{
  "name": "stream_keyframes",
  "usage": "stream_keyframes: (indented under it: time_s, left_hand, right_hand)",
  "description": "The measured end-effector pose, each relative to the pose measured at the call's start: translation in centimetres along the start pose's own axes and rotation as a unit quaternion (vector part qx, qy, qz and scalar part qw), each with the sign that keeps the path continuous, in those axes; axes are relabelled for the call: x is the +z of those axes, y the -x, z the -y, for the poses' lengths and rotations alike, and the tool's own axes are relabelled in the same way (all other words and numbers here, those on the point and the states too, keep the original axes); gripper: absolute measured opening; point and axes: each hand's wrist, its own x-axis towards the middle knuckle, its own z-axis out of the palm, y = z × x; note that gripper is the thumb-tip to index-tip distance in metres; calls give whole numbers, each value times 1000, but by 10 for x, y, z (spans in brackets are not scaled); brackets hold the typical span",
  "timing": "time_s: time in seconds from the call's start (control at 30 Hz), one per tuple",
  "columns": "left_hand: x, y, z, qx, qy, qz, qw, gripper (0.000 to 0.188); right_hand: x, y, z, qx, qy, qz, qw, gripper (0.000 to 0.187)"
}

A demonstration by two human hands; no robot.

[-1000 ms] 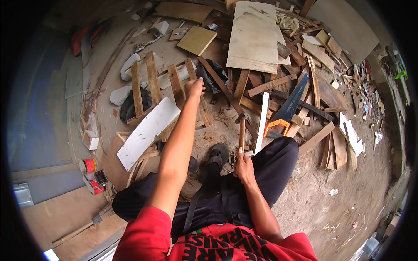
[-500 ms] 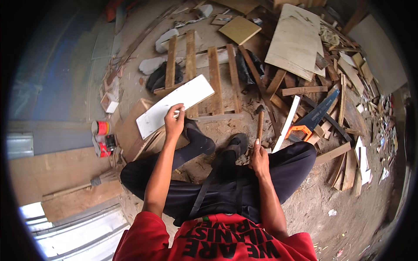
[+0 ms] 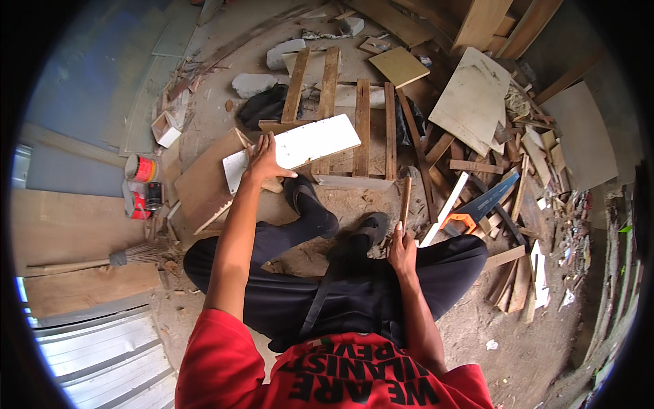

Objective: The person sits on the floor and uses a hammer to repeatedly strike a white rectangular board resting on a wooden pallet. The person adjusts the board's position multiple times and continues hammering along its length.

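Note:
My left hand lies across a white-painted board, its thumb stretched out along the near edge and its fingers over the surface. The board rests slantwise over the near left part of a wooden slatted frame. My right hand is closed round the wooden handle of a hammer, held upright above my right knee. The hammer's dark head points away from me and is hard to make out against the ground.
A handsaw with an orange handle lies on scrap wood at right, near a white strip. Plywood sheets lean beyond. At left are paint cans, a broom and a brown panel. My feet are beside the frame.
My left hand has gone from a closed, pinching pose over the board to lying spread on its left part. The right hand keeps the hammer. The whole view has shifted a little.

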Motion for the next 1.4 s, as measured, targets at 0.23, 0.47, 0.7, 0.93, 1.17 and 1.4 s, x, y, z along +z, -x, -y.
stream_keyframes:
  time_s: [0.23,0.47,0.7,0.93,1.17,1.4]
  left_hand:
    - [15,2,11,68,60,-68,994,143]
    - [25,7,-17,121,51,-96,987,137]
    - [31,8,-10,119,32,-97,988,136]
    - [39,18,12,147,37,-122,981,129]
    - [55,-6,0,53,157,-285,944,38]
    - [59,-15,-13,-35,74,-343,936,22]
  right_hand:
    - [5,7,-9,-59,-51,-18,997,43]
    - [7,16,-1,-98,-15,-1,995,44]
    - [12,23,5,-163,76,20,983,46]
    - [22,22,18,-100,69,137,983,45]
    - [74,30,49,-111,37,188,975,46]
    - [118,23,97,-132,79,213,965,56]
